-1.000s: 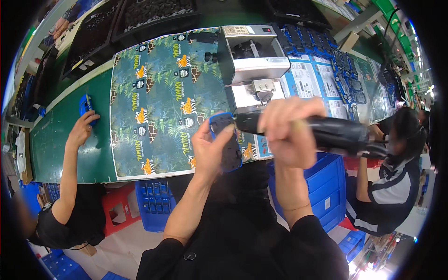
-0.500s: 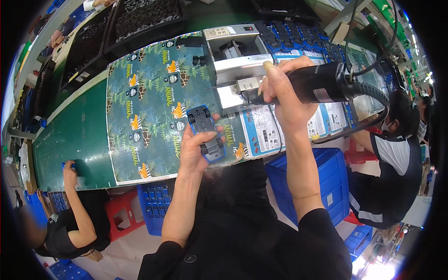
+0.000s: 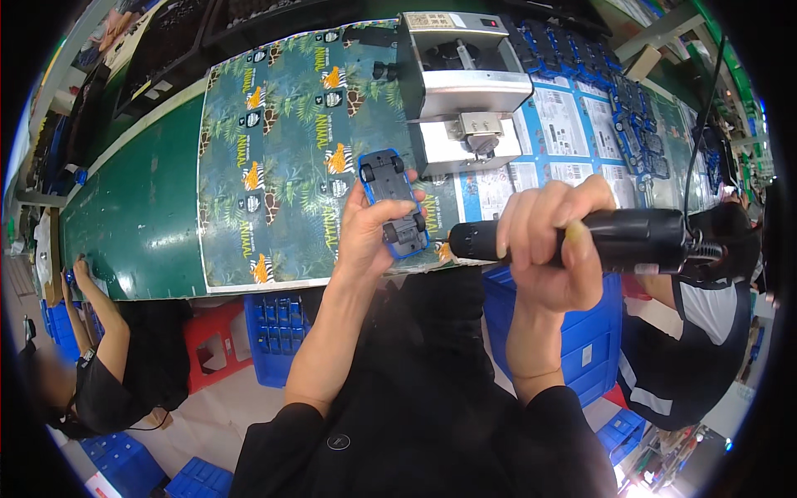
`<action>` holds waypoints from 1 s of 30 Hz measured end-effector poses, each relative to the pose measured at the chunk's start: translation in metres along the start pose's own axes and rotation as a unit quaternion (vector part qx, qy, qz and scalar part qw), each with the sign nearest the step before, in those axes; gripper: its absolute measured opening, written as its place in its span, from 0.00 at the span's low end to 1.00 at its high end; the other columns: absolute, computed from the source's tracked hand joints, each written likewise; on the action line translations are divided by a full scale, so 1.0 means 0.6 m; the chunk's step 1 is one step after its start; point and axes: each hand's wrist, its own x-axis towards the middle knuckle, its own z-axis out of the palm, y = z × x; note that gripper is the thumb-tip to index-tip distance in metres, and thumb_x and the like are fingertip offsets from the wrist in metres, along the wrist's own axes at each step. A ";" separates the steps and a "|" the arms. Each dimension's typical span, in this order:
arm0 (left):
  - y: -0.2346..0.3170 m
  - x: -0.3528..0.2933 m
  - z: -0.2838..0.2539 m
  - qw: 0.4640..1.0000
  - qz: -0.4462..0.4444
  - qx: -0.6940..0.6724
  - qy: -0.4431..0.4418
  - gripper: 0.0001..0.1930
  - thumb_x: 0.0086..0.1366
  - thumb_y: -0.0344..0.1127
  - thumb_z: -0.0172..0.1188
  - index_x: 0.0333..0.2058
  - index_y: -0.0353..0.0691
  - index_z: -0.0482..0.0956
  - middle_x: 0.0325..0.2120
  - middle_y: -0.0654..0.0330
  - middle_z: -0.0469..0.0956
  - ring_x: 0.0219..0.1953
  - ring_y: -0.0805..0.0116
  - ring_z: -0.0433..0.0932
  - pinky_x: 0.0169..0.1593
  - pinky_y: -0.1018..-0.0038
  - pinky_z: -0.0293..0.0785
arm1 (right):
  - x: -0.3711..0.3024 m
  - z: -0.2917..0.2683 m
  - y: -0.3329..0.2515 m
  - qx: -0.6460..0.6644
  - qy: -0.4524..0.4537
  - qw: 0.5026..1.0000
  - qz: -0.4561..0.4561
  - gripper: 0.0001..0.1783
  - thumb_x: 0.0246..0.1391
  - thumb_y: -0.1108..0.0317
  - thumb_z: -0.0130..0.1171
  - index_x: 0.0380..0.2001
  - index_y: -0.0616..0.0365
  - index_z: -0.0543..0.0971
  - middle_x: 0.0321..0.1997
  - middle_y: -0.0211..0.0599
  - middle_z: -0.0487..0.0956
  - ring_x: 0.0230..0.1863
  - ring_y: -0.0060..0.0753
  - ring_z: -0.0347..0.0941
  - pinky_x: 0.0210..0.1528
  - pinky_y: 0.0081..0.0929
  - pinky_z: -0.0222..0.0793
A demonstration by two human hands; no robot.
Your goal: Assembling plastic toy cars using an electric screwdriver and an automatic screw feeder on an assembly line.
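Note:
My left hand [image 3: 371,226] is closed round a blue toy car [image 3: 388,184], its black underside and wheels turned up, my thumb lying across the chassis. In my right hand [image 3: 558,241] is a black electric screwdriver [image 3: 635,236], held level with its tip end pointing left toward the car but apart from it. A cord leaves the back of the tool. Beyond both hands stands a metal screw feeder [image 3: 465,83] with a small bracket on its front ledge.
Patterned sheets [image 3: 290,158] cover the green bench [image 3: 141,220]. Rows of blue car parts [image 3: 635,124] lie at the right. Blue crates [image 3: 278,336] stand below the edge, near a red stool [image 3: 214,344]. Co-workers sit at both sides.
My right hand has drawn the screwdriver back from the feeder toward me and levelled it, pointing left. The car in my left hand has shifted slightly right and up in view.

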 end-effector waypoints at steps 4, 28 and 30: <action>-0.002 0.000 0.000 1.000 -0.001 0.002 0.005 0.29 0.50 0.16 0.59 0.54 0.35 0.69 0.47 0.49 0.77 0.41 0.60 0.81 0.40 0.62 0.83 | -0.014 0.014 0.018 -0.075 0.004 0.997 0.018 0.07 0.58 0.67 0.51 0.34 0.58 0.66 0.17 0.30 0.65 0.15 0.24 0.62 0.23 0.27 0.66; 0.006 -0.001 0.012 0.999 -0.048 0.004 0.016 0.26 0.51 0.18 0.60 0.51 0.34 0.69 0.45 0.50 0.78 0.40 0.61 0.81 0.40 0.65 0.81 | -0.018 0.016 0.050 -0.074 -0.043 0.994 0.062 0.12 0.50 0.73 0.61 0.27 0.57 0.65 0.16 0.32 0.67 0.14 0.24 0.64 0.22 0.26 0.67; 0.005 0.000 0.013 0.999 -0.046 0.005 0.016 0.25 0.52 0.19 0.60 0.51 0.34 0.69 0.45 0.51 0.79 0.39 0.62 0.81 0.40 0.65 0.81 | -0.019 0.015 0.047 -0.075 -0.053 0.994 0.059 0.13 0.50 0.72 0.61 0.27 0.58 0.65 0.15 0.32 0.67 0.14 0.24 0.64 0.22 0.26 0.67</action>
